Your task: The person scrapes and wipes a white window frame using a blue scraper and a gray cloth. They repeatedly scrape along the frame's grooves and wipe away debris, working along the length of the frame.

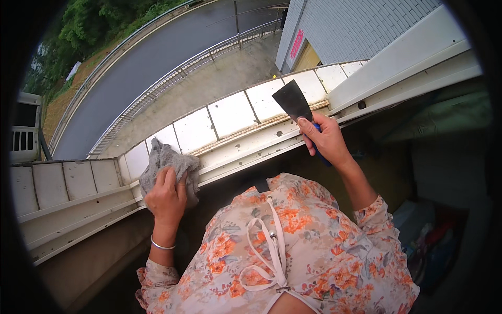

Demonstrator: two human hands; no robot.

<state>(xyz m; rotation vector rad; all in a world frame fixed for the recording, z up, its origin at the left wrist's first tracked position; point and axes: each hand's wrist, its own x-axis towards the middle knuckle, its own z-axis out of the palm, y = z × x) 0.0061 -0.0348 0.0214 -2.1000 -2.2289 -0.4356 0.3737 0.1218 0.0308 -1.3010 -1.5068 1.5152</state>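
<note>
My left hand (166, 198) is closed on a crumpled grey cloth (170, 161), which rests against the left corner of the white window frame (261, 144). In my right hand (325, 137) is a scraper (294, 99) with a wide dark blade and a blue handle. Its blade points up and to the left, above the tiled outer ledge (230, 116). Dark specks and chipped spots mark the frame's track. My right fingers wrap round the handle, with the thumb near the base of the blade.
Beyond the ledge lies a drop to a pavement (209, 86) with a metal railing (151, 97) and a road (141, 63). A white outdoor unit (26, 128) stands at the far left. A sliding window rail (397, 63) slants up at the right, before a brick wall (366, 26).
</note>
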